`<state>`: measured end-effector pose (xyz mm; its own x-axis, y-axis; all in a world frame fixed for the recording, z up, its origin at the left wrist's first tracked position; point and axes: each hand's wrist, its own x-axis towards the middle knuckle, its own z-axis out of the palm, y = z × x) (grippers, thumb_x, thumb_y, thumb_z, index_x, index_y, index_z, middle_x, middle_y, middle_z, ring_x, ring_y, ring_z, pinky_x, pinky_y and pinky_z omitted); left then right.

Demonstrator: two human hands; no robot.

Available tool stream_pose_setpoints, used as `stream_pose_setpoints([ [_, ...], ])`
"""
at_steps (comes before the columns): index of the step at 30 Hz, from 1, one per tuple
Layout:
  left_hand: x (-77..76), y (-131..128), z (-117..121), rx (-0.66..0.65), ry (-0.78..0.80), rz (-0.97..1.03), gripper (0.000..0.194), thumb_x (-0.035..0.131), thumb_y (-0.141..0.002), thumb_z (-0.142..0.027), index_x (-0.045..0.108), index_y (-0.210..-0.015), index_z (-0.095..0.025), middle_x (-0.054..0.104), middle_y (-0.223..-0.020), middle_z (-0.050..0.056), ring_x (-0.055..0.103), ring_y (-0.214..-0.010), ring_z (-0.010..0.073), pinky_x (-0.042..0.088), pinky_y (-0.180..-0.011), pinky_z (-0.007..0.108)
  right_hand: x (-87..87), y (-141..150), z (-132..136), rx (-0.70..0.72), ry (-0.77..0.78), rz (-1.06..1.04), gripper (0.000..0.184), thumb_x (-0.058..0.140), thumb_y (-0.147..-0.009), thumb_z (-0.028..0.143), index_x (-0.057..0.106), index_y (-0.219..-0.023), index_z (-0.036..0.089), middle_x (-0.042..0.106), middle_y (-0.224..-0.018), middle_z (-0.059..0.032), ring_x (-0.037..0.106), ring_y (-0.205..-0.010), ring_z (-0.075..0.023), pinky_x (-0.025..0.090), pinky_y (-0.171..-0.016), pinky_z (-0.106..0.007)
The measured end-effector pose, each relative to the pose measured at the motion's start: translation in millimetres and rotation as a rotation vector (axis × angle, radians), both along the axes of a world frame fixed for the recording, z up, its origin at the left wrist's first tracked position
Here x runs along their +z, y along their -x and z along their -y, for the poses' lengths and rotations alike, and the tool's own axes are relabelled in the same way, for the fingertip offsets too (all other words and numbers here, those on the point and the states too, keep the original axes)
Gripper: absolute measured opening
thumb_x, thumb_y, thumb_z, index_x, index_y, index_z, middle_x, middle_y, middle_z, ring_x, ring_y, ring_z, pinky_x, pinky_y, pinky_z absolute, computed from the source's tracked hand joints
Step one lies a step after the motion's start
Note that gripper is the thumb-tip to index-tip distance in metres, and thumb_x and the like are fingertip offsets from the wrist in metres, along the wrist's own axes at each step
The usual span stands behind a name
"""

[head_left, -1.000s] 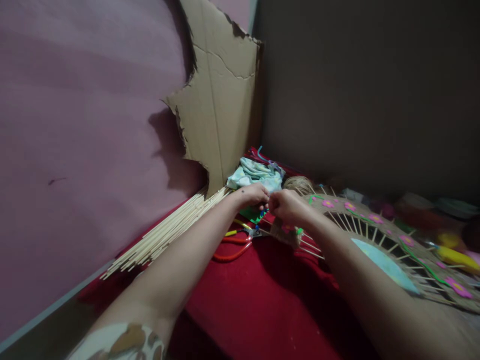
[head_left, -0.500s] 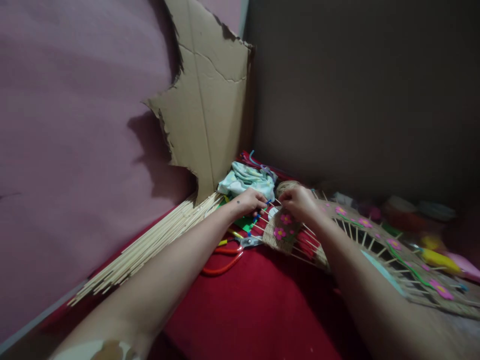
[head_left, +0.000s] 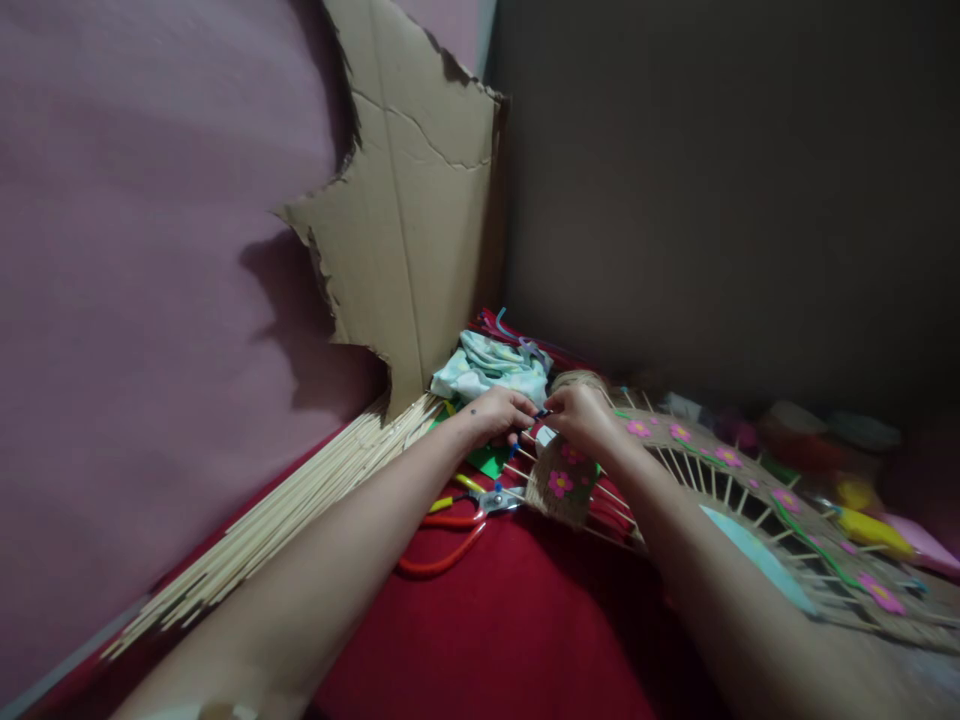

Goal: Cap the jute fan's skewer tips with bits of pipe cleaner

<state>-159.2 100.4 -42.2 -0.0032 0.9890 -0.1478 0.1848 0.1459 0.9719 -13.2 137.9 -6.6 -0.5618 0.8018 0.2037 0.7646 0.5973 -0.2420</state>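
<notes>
My left hand (head_left: 501,412) is closed, with thumb and fingers pinched around a thin wooden stick end. Facing it almost fingertip to fingertip, my right hand (head_left: 583,412) is pinched at a small dark blue piece (head_left: 541,413) on that end. The stick belongs to a woven twine panel (head_left: 541,490) with pink flowers, lying below my right hand. More blue bits (head_left: 514,450) sit on neighbouring stick ends. Exactly how the fingers grip the blue piece is too small to tell. Red-handled scissors (head_left: 442,565) lie below my left hand.
A bundle of thin sticks (head_left: 277,515) runs along the pink wall at left. Torn cardboard (head_left: 435,220) stands behind a pale green cloth (head_left: 491,365). At right lies a larger curved twine-and-stick piece (head_left: 720,470) with flowers. Red cloth (head_left: 487,640) covers the surface.
My right hand has moved left and slightly down, bringing its fingertips to the blue piece beside my left fingers. My left hand stays about where it was.
</notes>
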Motion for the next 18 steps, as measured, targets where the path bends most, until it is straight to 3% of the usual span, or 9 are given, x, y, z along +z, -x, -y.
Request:
stream_pose_setpoints([
  [12, -6.2, 2, 2, -0.050, 0.026, 0.029, 0.009, 0.054, -0.072, -0.004, 0.059, -0.074, -0.011, 0.054, -0.044, -0.003, 0.044, -0.031, 0.0054, 0.024, -0.032, 0.014, -2.2, 7, 7, -0.016, 0.034, 0.044, 0.026, 0.054, -0.066, 0.018, 0.075, -0.081, 0.022, 0.067, -0.068, -0.0049, 0.060, -0.063, -0.0140, 0.031, -0.052, -0.022],
  [18, -7.0, 3, 3, -0.073, 0.031, 0.059, 0.008, 0.056, -0.073, -0.005, 0.058, -0.076, -0.011, 0.059, -0.052, -0.001, 0.046, -0.033, 0.0051, 0.026, -0.032, 0.014, -1.1, 4, 10, -0.045, 0.028, -0.009, 0.023, 0.056, -0.066, 0.017, 0.075, -0.080, 0.018, 0.069, -0.072, -0.0073, 0.062, -0.072, -0.0158, 0.033, -0.055, -0.022],
])
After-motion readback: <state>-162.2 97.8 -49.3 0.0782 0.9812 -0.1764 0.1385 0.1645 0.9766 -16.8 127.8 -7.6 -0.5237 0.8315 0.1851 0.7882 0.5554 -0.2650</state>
